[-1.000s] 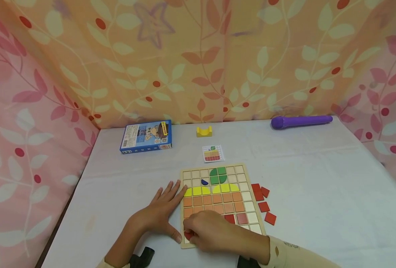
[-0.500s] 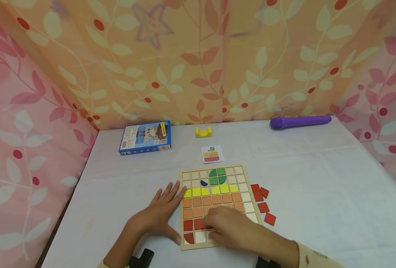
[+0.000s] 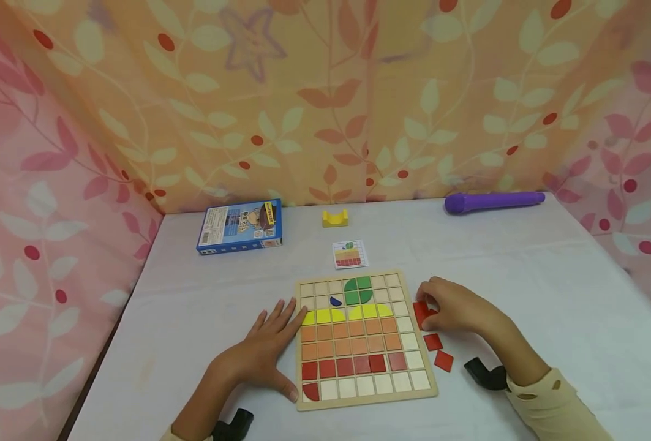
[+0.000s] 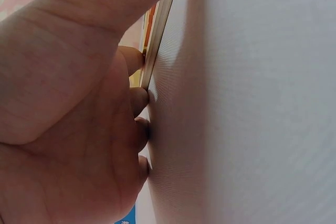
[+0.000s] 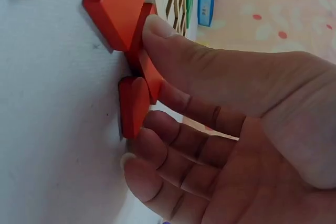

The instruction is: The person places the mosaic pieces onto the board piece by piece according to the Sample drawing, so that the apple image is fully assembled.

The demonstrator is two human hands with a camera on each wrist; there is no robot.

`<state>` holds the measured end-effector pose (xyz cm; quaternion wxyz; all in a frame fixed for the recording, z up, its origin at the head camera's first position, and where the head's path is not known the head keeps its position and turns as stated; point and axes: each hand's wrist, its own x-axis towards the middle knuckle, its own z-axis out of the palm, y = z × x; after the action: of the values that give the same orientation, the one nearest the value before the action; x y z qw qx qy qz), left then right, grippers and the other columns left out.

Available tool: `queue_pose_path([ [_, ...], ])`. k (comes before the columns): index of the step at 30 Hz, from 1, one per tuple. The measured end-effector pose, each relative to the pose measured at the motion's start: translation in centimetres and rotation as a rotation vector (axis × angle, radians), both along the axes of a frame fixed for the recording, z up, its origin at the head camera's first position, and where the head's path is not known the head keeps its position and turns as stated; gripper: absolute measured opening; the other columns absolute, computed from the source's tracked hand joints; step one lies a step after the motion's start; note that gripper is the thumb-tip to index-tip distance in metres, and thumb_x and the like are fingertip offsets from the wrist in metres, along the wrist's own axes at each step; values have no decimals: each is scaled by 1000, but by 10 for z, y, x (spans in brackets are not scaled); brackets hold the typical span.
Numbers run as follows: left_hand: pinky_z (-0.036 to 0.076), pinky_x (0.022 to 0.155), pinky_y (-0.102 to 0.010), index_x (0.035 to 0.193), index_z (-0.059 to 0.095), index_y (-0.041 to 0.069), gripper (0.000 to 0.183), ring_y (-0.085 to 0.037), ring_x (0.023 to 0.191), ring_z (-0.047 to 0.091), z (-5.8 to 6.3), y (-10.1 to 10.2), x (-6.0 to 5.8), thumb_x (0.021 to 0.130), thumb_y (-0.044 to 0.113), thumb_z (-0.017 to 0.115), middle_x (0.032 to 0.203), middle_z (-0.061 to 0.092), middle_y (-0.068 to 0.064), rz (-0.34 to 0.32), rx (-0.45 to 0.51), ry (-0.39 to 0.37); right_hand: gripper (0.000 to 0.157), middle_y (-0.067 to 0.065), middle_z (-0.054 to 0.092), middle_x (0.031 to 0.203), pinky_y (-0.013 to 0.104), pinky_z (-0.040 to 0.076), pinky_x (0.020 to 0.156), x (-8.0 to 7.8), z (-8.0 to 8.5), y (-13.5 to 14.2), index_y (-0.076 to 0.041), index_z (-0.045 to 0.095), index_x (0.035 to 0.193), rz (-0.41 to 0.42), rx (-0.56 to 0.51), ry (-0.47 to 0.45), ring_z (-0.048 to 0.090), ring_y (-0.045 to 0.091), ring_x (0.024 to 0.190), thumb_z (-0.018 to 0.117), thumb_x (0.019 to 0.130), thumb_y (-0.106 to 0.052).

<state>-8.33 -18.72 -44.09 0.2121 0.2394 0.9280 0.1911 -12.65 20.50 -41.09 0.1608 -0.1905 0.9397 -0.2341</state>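
A wooden grid board [image 3: 380, 401] lies on the table, with green, yellow, orange and red tiles in its squares. One red tile with a rounded corner [image 3: 311, 391] sits in its near left square. My left hand [image 3: 261, 352] is spread flat on the table, its forefinger and thumb touching the board's left edge. Off the right side, my right hand [image 3: 454, 306] pinches a red square tile [image 5: 149, 77] between thumb and forefinger. Beside its fingertips lies another red piece [image 5: 134, 106]. Two loose red tiles [image 3: 432, 342] lie nearer me.
A small pattern card [image 3: 349, 254] lies beyond the board. Farther back are a blue box [image 3: 239, 226], a yellow holder [image 3: 335, 218] and a purple microphone-shaped object [image 3: 493, 202]. A dark blue half-round piece [image 3: 335, 301] rests on the board. Patterned cloth [image 3: 325, 98] hangs behind.
My right hand has left the board's lower rows and moved right to the loose red tiles. The red row and rounded tile it covered now show. My left hand stays put.
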Motion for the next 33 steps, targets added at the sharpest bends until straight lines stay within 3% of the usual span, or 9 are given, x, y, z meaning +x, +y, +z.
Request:
queue_pose_path([
  [7,-2,118,-58,162,18,21,140,-32,152,-7,1,2,-1,51,68,88,168,2,-6,-1,10,0,19,-3,55,72,30,47,61,-5,-2,4,-12,61,83,-23,-107,-26,53,15,66,75,84,1],
  [15,-1,118,-58,162,18,21,140,-33,152,-6,2,1,-1,51,68,88,168,3,-7,-1,12,-1,8,0,62,73,31,50,63,-8,7,10,-7,67,85,-95,-235,-57,57,17,67,72,87,-1],
  [19,-1,118,-58,162,18,21,140,-33,152,-6,0,0,-1,51,69,88,168,2,-7,-5,8,2,6,4,63,73,34,53,57,-4,9,2,-5,67,87,-107,-335,-154,59,21,64,73,89,-4],
  [23,-1,118,-58,162,17,22,140,-32,152,-7,-1,0,-1,51,70,87,168,2,-6,-8,1,2,8,4,64,76,34,55,56,6,7,-19,-7,67,86,-46,-402,-215,61,22,63,74,90,-6],
  [33,-1,119,-57,162,17,22,140,-31,152,-7,1,0,-2,51,69,87,168,2,-6,-5,2,-7,18,-15,62,76,24,51,64,42,-1,-95,-19,68,81,211,-398,-118,55,5,70,74,89,-4],
])
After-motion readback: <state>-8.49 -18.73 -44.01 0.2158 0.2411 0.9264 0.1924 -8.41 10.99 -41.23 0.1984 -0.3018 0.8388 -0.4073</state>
